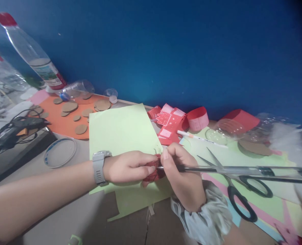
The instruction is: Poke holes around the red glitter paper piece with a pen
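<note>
Head view, just right of and below centre: the left hand has its fingers closed on a dark red textured piece; the right hand grips a pen-like rod.

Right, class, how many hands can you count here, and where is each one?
2. The left hand, wearing a grey wristwatch, holds a small dark-red textured piece; the right hand, just beside it, holds a long, thin, black-and-clear rod. No others show.

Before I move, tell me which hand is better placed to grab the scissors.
Right, I'd say: the right hand is nearer the scissors, though holding a pen; the farther left hand holds a red textured piece.
</note>
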The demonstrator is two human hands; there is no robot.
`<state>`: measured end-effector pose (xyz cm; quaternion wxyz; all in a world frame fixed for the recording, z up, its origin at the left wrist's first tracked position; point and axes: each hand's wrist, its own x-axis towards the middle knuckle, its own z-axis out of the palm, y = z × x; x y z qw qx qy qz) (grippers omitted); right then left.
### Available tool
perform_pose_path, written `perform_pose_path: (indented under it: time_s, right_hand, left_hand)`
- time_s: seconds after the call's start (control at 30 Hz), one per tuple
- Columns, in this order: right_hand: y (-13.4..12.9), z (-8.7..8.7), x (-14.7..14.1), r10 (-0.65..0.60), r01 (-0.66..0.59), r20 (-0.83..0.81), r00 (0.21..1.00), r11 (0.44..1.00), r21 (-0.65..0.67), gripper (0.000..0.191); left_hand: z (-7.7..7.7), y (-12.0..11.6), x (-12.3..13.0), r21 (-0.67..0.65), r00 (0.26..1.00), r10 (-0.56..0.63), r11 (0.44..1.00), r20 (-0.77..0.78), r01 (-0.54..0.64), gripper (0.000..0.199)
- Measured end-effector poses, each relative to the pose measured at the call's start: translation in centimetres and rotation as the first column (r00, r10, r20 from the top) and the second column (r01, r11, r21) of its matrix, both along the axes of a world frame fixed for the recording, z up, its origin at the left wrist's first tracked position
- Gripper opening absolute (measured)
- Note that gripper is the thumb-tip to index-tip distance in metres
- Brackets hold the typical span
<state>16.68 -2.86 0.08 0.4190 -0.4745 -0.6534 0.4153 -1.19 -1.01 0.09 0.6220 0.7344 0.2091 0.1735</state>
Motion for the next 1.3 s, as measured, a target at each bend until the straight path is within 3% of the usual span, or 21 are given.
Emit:
perform_pose_path:
  time_s: [1.3]
  right_hand:
    - [-0.11,-0.01,0.13,0.001,-0.001,-0.032,0.999,1.0,-0.025,0.028]
  left_hand:
    - [-0.15,0.0,-0.01,-0.02,0.999,-0.015,1.0,0.029,0.015,0.02]
